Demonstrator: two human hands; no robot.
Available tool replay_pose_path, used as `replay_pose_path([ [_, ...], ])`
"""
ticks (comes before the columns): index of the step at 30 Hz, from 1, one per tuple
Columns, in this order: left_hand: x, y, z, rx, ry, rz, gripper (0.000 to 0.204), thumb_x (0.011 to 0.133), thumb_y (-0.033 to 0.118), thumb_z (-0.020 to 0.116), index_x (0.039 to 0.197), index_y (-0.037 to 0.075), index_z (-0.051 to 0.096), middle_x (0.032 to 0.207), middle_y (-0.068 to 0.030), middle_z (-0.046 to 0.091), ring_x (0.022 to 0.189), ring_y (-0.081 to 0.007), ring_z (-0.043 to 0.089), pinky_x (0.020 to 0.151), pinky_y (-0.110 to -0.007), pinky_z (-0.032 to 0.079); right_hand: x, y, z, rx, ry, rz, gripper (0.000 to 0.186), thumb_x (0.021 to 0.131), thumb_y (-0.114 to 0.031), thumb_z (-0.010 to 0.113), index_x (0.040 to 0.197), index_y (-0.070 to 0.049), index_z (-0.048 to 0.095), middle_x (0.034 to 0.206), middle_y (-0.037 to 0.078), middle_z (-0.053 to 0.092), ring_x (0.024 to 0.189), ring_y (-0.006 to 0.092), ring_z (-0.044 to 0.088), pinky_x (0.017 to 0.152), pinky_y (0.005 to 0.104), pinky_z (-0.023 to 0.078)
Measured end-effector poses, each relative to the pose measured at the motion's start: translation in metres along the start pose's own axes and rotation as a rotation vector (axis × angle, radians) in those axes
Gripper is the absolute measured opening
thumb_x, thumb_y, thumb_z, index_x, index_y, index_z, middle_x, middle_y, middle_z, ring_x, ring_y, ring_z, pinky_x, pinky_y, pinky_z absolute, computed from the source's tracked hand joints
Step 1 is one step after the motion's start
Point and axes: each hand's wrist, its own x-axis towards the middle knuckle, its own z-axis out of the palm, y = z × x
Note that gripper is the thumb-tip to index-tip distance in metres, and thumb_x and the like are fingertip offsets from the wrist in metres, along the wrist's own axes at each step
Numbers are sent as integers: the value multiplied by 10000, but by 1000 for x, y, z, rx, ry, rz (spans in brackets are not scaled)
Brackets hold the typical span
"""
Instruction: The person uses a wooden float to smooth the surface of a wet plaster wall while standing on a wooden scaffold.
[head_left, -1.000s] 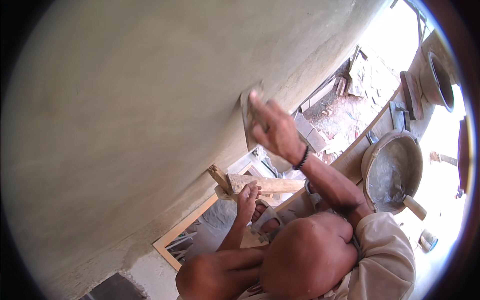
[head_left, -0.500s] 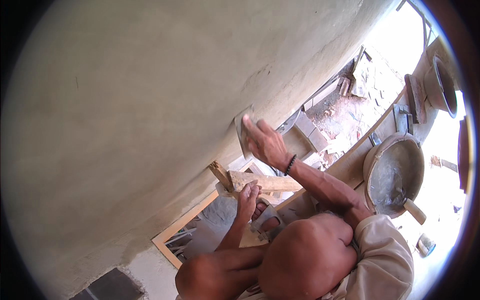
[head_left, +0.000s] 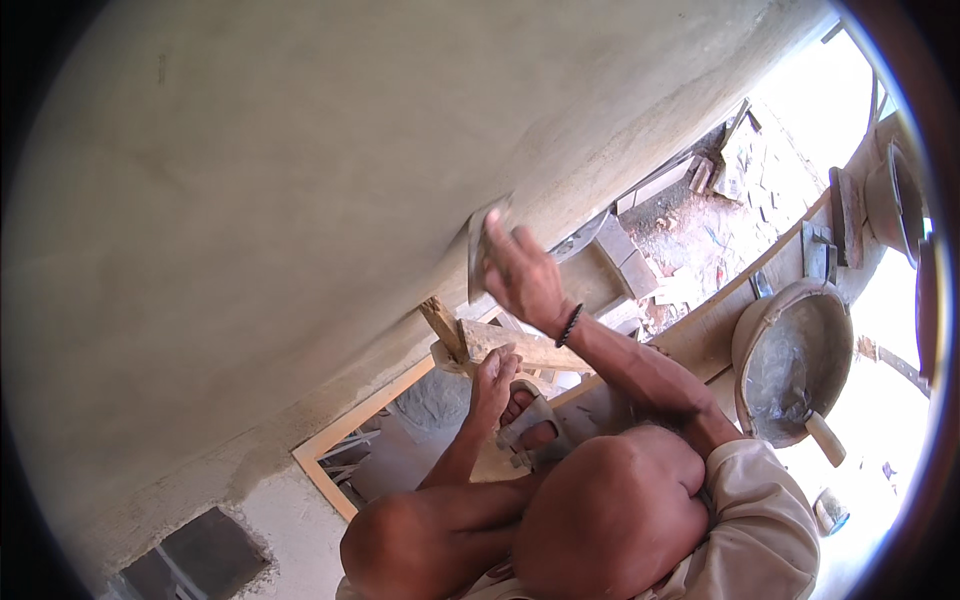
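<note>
My right hand grips a flat, thin plastering float and presses it against the grey plastered wall. The float stands edge-on to me, so its handle is hidden behind my fingers. Lower down, my left hand is closed on the near edge of a wooden beam, close to the wall. A short rough piece of wood juts out at the beam's wall end.
To my right a plank bears a bowl of wet mortar with a wooden-handled tool in it, a steel float and another bowl. My sandalled foot is below. A wooden frame borders an opening.
The right hand has moved the float slightly along the wall, and its fingers are a little blurred. My left hand stays at the beam. The whole view has shifted a little.
</note>
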Motion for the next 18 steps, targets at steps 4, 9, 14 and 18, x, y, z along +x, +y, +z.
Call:
replay_pose_path([
  [4, 2, 15, 5, -47, -13, 53, 394, 1027, 220, 498, 1310, -54, 511, 1074, -92, 634, 934, -132, 606, 855, -273, 491, -20, 3, -16, 77, -55, 17, 759, 776, -91, 626, 1489, -59, 369, 853, 143, 522, 644, 286, 575, 573, 400, 535],
  [9, -15, 5, -15, -21, 106, 26, 403, 1026, 220, 500, 1326, -49, 508, 1048, -71, 626, 908, -123, 606, 853, -267, 488, 43, -42, -62, 87, 271, -131, 712, 787, -63, 631, 1458, -16, 396, 820, 142, 507, 623, 265, 541, 542, 374, 493],
  [14, -11, -4, -9, -6, 41, -6, 394, 1024, 219, 499, 1320, -41, 520, 1039, -64, 626, 911, -124, 609, 839, -266, 492, -11, -15, 12, -67, -120, -128, 756, 794, -132, 661, 1476, -37, 350, 970, 164, 536, 788, 317, 612, 596, 394, 559],
  [18, -8, 0, -11, -6, 30, 22, 398, 1022, 227, 500, 1317, -40, 522, 1052, -87, 632, 926, -143, 618, 841, -281, 503, -37, 10, -11, 84, -102, -9, 716, 801, -112, 621, 1477, -86, 385, 932, 175, 580, 650, 327, 614, 588, 403, 555],
])
